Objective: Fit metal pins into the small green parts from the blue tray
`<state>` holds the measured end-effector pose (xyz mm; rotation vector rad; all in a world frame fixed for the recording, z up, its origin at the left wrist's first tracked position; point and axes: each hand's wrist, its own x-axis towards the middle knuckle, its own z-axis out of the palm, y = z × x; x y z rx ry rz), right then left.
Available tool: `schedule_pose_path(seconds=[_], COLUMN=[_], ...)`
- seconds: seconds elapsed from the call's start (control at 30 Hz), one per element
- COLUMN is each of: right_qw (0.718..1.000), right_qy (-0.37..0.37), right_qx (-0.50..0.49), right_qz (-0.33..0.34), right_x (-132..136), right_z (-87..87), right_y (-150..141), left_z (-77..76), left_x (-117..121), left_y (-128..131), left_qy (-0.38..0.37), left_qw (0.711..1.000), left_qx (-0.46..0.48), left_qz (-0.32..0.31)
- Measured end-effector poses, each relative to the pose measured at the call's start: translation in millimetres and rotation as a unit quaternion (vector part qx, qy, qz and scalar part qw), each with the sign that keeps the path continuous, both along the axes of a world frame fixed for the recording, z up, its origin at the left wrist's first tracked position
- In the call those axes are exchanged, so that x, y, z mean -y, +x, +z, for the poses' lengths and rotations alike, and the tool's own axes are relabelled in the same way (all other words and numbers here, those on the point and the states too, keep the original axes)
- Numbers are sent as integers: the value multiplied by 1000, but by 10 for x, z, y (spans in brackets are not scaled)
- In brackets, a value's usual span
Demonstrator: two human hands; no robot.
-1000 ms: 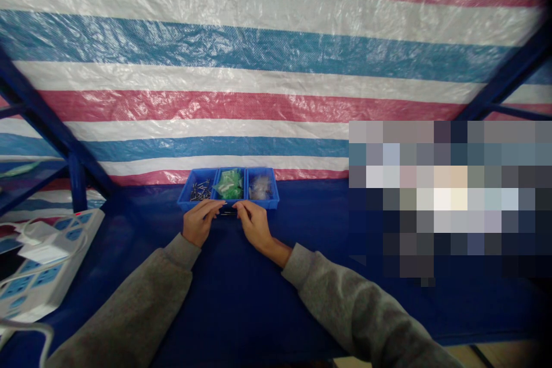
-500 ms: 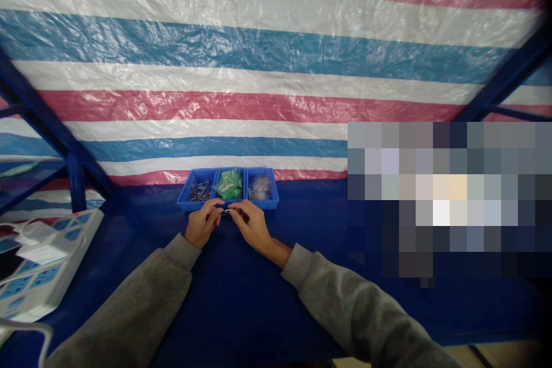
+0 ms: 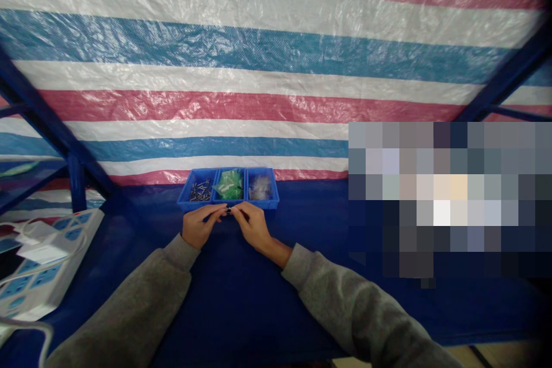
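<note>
A small blue tray with three compartments sits at the back of the blue table. Its left compartment holds several metal screws, the middle one green plastic pieces, the right one clear pieces. My left hand and my right hand meet just in front of the tray's near edge. Both are pinched, fingertips almost touching, around a tiny dark part that I cannot make out. Grey sleeves cover both forearms.
A white power strip with plugs and cables lies at the left edge. A striped red, white and blue tarp hangs behind the table. Dark blue frame posts stand at left and right. A blurred-out patch covers the right side.
The hands dipped slightly toward me half a second ago and are back up at the tray's edge, fingertips drawn closer together. The tray has not moved.
</note>
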<state>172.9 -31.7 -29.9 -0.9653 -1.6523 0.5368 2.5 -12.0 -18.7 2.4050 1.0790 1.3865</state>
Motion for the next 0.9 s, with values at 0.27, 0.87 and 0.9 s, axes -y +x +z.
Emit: schedule_pose_path(seconds=[0.27,0.87,0.9], right_qw=[1000,999,999], right_qy=[-3,2,2], right_qx=[5,-12,-12], right_qz=[-16,-39,-39], right_x=[-8,8,10], right_z=[-30,-16,-14], right_y=[5,5,6], left_z=[181,-121,-127], left_x=[-205,-154,-160], left_y=[-272,-53,-57], left_qy=[204,72,63], left_qw=[948,937,937], left_qx=[19,-337,-340], left_qz=[245,59,55])
